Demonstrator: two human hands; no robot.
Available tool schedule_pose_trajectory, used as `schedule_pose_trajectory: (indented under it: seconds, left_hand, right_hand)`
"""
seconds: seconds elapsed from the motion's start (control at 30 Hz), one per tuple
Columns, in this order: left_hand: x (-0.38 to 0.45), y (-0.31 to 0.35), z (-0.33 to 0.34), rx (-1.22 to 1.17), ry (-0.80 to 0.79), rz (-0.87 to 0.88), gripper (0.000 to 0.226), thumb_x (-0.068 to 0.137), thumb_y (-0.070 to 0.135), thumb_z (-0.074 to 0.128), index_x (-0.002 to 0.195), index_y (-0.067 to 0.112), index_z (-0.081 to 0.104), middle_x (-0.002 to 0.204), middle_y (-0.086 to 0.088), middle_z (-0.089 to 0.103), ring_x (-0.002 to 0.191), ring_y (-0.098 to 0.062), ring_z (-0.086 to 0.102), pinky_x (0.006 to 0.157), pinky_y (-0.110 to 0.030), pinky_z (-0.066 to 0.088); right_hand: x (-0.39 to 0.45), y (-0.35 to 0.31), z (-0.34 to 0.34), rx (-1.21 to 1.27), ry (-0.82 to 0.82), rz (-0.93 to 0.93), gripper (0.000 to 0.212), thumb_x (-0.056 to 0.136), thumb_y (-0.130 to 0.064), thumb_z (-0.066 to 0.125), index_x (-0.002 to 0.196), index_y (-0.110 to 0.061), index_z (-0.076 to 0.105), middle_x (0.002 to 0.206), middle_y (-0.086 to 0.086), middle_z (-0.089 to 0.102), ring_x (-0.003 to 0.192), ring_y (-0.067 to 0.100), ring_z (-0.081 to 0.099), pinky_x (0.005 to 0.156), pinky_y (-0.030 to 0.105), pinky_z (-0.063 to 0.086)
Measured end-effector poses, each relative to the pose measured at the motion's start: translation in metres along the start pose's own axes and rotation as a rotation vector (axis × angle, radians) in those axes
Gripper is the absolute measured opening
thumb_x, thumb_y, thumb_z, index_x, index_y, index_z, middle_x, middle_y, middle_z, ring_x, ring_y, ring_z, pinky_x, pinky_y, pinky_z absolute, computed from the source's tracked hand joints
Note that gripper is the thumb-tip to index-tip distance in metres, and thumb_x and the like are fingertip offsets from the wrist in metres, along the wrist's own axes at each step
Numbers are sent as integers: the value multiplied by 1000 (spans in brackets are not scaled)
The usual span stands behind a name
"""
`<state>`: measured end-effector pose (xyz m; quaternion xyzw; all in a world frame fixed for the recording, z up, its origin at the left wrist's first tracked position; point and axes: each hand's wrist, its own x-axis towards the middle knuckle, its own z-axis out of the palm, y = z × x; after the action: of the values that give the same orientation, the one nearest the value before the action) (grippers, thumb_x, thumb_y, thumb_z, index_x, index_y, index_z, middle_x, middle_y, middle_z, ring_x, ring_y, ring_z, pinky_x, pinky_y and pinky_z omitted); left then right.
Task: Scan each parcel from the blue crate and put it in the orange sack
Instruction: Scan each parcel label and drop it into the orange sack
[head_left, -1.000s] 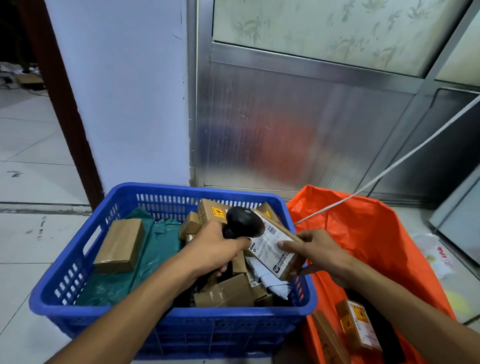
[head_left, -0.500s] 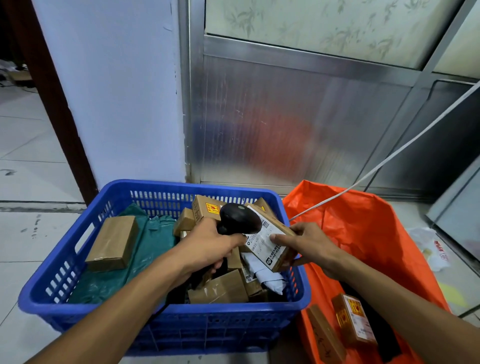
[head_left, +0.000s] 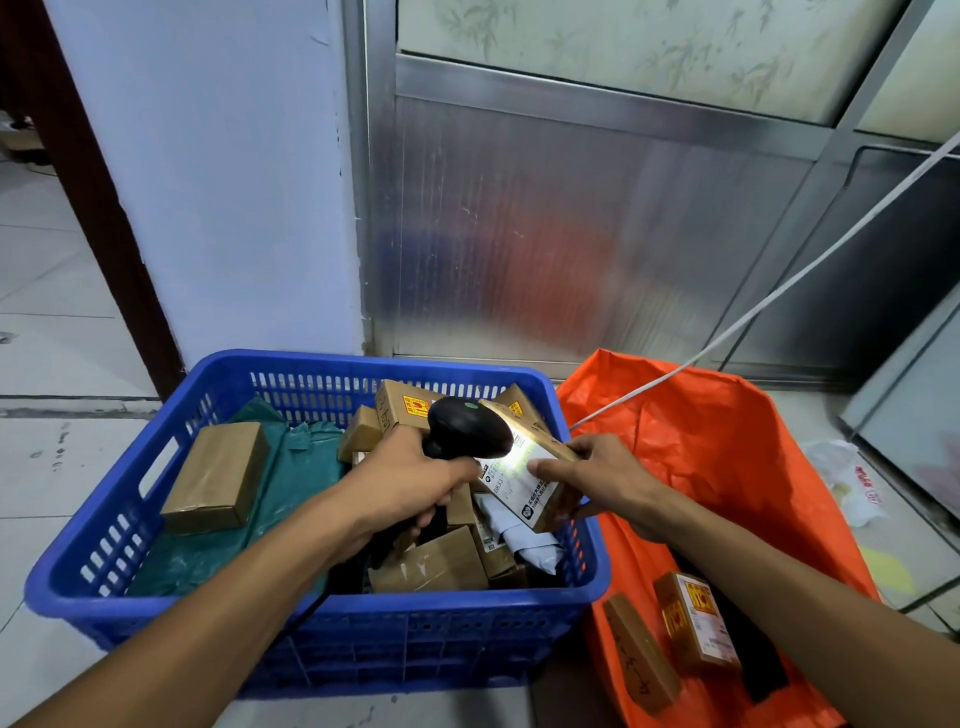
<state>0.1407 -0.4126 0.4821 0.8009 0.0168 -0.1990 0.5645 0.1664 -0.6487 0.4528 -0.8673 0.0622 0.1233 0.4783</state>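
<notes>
Low in the middle of the frame the left hand is wrapped round the handle of a black scanner, whose head throws a bright patch of light onto the white label of a small cardboard parcel. The right hand pinches that parcel at its right end, thumb on the label face and fingers behind, holding it just above the right-hand rim of the blue crate, where more boxes lie heaped. The parcel's long axis runs from upper left down to lower right, label tilted up toward the scanner. The orange sack gapes immediately to the right, with two boxes already lying in its lower part. By my reckoning the right hand, the nearer one, need only carry the parcel rightward over the crate's edge to drop it in.
</notes>
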Motion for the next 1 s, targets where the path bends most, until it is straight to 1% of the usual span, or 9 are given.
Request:
schedule_pose_trajectory:
  seconds: [0.13,0.33,0.47,0.53,0.73,0.83,0.87,0.93,1.0]
  left_hand:
    - [-3,2,1,-9,1,12,26,91,24,70,76,8,57,58,-8,49,40,-16,41,43,-24,37]
    - [-8,6,3,-21,15,15,24,92,21,70,78,9,55,53,-1,50,39,-14,40,41,-23,37]
    - [-9,7,1,-5,-2,24,21,93,22,69,83,8,57,56,-2,53,41,-14,42,42,-23,38]
    - [-9,6,1,0,-5,28,19,93,21,69,85,7,59,56,-3,53,40,-14,42,41,-23,38]
    - [-5,2,0,9,-9,24,23,92,24,70,86,2,63,60,-7,54,41,-16,43,42,-23,39]
    - [-3,1,0,3,-20,9,36,91,26,71,97,-9,65,67,-14,53,45,-20,43,44,-25,40]
    - [-4,1,0,4,-23,10,36,91,26,71,97,-9,64,68,-16,53,45,-20,43,44,-25,40]
    - [-4,2,1,8,-13,26,26,93,23,69,90,-2,63,66,-14,54,45,-19,43,43,-25,40]
    - [-4,2,1,1,4,44,19,94,19,68,85,5,61,60,-7,55,43,-18,43,41,-24,39]
  right_hand:
    - [1,2,-1,-17,21,1,35,84,-33,78,103,-7,65,81,7,77,74,21,75,70,44,63]
    - [1,1,-1,-27,33,15,35,84,-33,79,101,-6,65,81,6,77,71,17,74,59,33,60]
    - [3,2,-2,-33,35,25,34,84,-32,79,99,-6,65,80,7,77,73,20,74,70,44,62]
    - [5,3,-2,-25,44,29,34,83,-32,79,98,-5,66,78,8,77,73,22,74,72,48,62]
    - [7,6,-7,-27,58,46,34,83,-32,79,99,-5,66,79,7,76,70,18,72,70,44,62]
    - [8,7,-11,-21,62,56,33,83,-32,80,98,-6,66,76,5,76,70,18,72,71,44,63]
    - [9,7,-13,-14,67,57,32,83,-31,79,98,-6,67,76,5,76,70,19,72,71,44,63]
    - [10,7,-18,2,95,58,29,83,-30,79,96,-7,68,78,8,75,73,22,72,73,47,62]
    - [13,8,-23,15,125,63,26,83,-29,79,96,-9,69,81,9,73,76,22,71,75,49,62]
